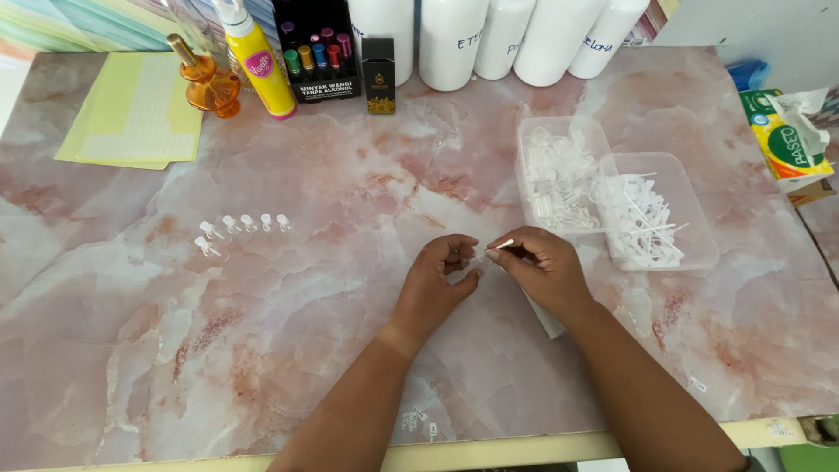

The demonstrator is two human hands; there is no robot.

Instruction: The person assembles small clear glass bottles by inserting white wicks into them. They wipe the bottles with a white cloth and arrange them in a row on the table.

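My left hand (437, 280) and my right hand (542, 269) meet at the middle of the pink marbled table (306, 350). The right hand pinches a thin white sprayer part with a tube (504, 246). Between the left fingers sits a tiny clear vial (477, 260), partly hidden. A clear tray of small clear vials (557, 175) and a clear tray of white sprayer tops with tubes (651, 214) stand just right of my hands. Several small clear vials with white tops (236, 229) lie in a row at the left.
At the back edge stand several big white bottles (489, 39), a black box of coloured roll-on bottles (316, 48), a small black box (377, 74), a yellow spray bottle (259, 65) and an orange glass bottle (210, 83). Yellow label sheets (131, 109) lie back left; a tissue pack (786, 140) at right.
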